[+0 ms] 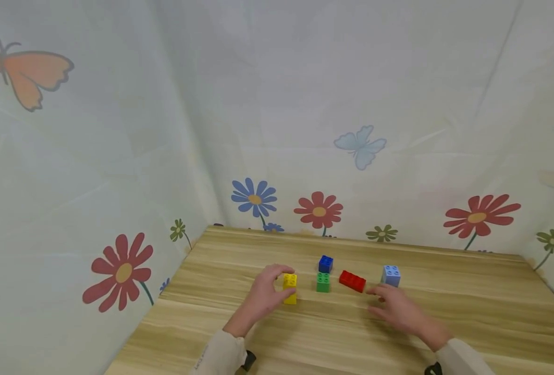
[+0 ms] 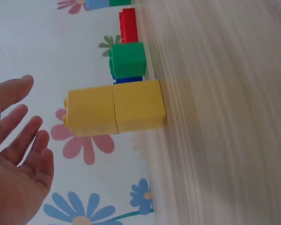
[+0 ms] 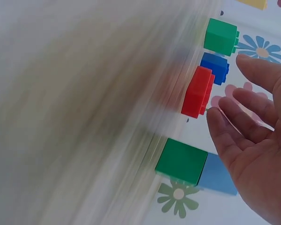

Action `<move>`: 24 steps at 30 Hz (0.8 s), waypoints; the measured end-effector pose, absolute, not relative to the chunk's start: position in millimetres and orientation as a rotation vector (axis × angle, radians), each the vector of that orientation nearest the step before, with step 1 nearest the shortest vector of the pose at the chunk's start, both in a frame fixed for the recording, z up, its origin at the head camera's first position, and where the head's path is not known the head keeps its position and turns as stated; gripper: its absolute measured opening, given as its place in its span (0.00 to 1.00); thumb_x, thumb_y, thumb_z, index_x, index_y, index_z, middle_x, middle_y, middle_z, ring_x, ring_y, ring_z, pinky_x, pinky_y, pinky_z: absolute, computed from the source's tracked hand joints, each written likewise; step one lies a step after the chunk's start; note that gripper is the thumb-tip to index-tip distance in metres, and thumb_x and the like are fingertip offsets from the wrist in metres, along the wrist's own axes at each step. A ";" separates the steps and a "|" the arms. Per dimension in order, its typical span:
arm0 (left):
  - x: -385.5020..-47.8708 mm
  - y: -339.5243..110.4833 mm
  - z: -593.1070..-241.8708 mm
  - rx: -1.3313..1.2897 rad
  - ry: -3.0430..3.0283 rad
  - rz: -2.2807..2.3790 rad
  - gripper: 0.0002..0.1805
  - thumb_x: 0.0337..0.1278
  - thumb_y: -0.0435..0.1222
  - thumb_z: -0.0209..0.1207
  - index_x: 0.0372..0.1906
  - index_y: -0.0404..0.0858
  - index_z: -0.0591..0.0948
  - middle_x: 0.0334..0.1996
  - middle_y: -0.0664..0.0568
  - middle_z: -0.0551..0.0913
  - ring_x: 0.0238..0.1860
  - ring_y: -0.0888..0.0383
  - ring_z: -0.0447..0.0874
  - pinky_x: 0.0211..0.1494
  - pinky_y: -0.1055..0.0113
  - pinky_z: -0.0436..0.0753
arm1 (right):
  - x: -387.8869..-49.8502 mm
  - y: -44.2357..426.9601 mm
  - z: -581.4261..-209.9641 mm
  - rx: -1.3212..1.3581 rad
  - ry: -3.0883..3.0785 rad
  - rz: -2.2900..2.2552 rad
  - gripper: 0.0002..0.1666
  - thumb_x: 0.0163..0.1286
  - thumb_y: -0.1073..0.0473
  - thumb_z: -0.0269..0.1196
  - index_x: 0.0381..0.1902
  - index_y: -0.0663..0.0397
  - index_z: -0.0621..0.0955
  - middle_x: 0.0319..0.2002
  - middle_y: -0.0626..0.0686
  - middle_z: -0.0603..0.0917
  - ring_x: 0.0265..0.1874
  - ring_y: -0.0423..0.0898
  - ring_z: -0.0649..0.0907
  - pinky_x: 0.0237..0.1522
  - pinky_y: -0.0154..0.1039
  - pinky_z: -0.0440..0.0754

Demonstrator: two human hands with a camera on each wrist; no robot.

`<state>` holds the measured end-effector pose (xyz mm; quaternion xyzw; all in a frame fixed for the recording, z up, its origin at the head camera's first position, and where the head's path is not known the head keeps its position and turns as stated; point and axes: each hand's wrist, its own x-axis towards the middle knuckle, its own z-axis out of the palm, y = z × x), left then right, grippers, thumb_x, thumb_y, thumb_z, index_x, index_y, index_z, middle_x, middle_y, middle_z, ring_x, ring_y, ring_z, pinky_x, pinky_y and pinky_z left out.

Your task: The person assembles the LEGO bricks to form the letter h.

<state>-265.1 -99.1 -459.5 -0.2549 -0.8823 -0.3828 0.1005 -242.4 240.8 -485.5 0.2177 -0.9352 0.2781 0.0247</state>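
Two yellow toy building bricks (image 1: 290, 296) stand stacked on the wooden table. My left hand (image 1: 263, 296) is beside and above that stack, thumb and fingers spread, and the left wrist view shows a gap between them. My right hand (image 1: 401, 311), fingers relaxed and holding nothing, hovers near the red brick (image 1: 352, 281) and a light blue brick (image 1: 391, 275). In the right wrist view the light blue brick sits on top of a green brick (image 3: 181, 161). Between the hands are another green brick (image 1: 323, 283) and a dark blue brick (image 1: 325, 263) behind it.
The wooden table (image 1: 239, 255) runs back to a pale curtain (image 1: 281, 104) printed with flowers and butterflies. The curtain also stands along the table's left side.
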 end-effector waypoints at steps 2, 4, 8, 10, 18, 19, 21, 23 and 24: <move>-267.6 -101.7 -460.6 -0.735 -2.611 -1.126 0.20 0.52 0.37 0.68 0.52 0.43 0.79 0.53 0.55 0.77 0.56 0.54 0.72 0.59 0.56 0.72 | -244.0 237.6 -485.1 0.683 -2.877 0.867 0.20 0.59 0.62 0.68 0.50 0.62 0.79 0.47 0.58 0.80 0.41 0.54 0.82 0.40 0.47 0.81; -269.9 -104.0 -461.9 -0.730 -2.613 -1.118 0.22 0.51 0.37 0.68 0.53 0.43 0.78 0.56 0.53 0.75 0.58 0.52 0.71 0.60 0.54 0.71 | -246.0 234.0 -484.7 0.684 -2.860 0.872 0.21 0.59 0.62 0.68 0.50 0.63 0.79 0.46 0.58 0.80 0.42 0.55 0.82 0.41 0.48 0.81; -275.4 -107.4 -465.2 -0.706 -2.655 -1.134 0.27 0.51 0.37 0.68 0.58 0.41 0.76 0.61 0.49 0.71 0.62 0.47 0.67 0.62 0.50 0.68 | -250.6 225.2 -484.4 0.628 -2.848 0.893 0.24 0.59 0.63 0.68 0.53 0.64 0.77 0.48 0.59 0.80 0.43 0.56 0.81 0.42 0.48 0.80; -278.5 -108.2 -467.8 -0.690 -2.692 -1.164 0.29 0.51 0.38 0.68 0.61 0.41 0.74 0.63 0.48 0.69 0.63 0.47 0.66 0.62 0.49 0.67 | -253.1 220.7 -484.7 0.598 -2.848 0.893 0.25 0.59 0.64 0.68 0.55 0.64 0.77 0.49 0.59 0.79 0.44 0.56 0.81 0.44 0.49 0.80; -288.7 -107.7 -480.4 -0.686 -2.801 -1.270 0.35 0.54 0.39 0.66 0.66 0.38 0.67 0.64 0.48 0.67 0.62 0.49 0.67 0.60 0.53 0.70 | -266.1 208.3 -489.7 0.591 -2.836 0.775 0.27 0.58 0.62 0.69 0.55 0.64 0.76 0.52 0.60 0.77 0.49 0.56 0.79 0.50 0.52 0.76; -289.4 -107.1 -481.4 -0.686 -2.807 -1.277 0.35 0.54 0.39 0.66 0.67 0.37 0.66 0.64 0.47 0.68 0.62 0.49 0.67 0.60 0.53 0.70 | -267.9 207.2 -490.0 0.579 -2.845 0.774 0.27 0.58 0.63 0.69 0.55 0.64 0.76 0.53 0.60 0.77 0.50 0.56 0.78 0.51 0.52 0.76; -290.0 -105.7 -482.4 -0.680 -2.818 -1.293 0.35 0.55 0.38 0.65 0.67 0.37 0.66 0.62 0.47 0.70 0.61 0.50 0.68 0.60 0.54 0.71 | -270.9 205.2 -489.6 0.542 -2.874 0.792 0.27 0.59 0.63 0.68 0.56 0.64 0.76 0.53 0.61 0.76 0.51 0.57 0.77 0.52 0.54 0.75; -290.4 -104.2 -482.7 -0.664 -2.837 -1.304 0.34 0.56 0.38 0.64 0.67 0.37 0.66 0.62 0.48 0.71 0.60 0.51 0.69 0.60 0.55 0.71 | -273.7 204.2 -490.2 0.509 -2.904 0.809 0.27 0.60 0.63 0.68 0.56 0.63 0.76 0.54 0.61 0.76 0.52 0.57 0.76 0.53 0.55 0.74; -290.7 -103.6 -483.0 -0.670 -2.838 -1.304 0.33 0.57 0.38 0.64 0.66 0.37 0.66 0.61 0.48 0.72 0.59 0.51 0.70 0.59 0.55 0.71 | -274.9 204.0 -490.5 0.496 -2.917 0.817 0.27 0.60 0.63 0.67 0.57 0.63 0.75 0.54 0.62 0.75 0.52 0.58 0.76 0.53 0.55 0.74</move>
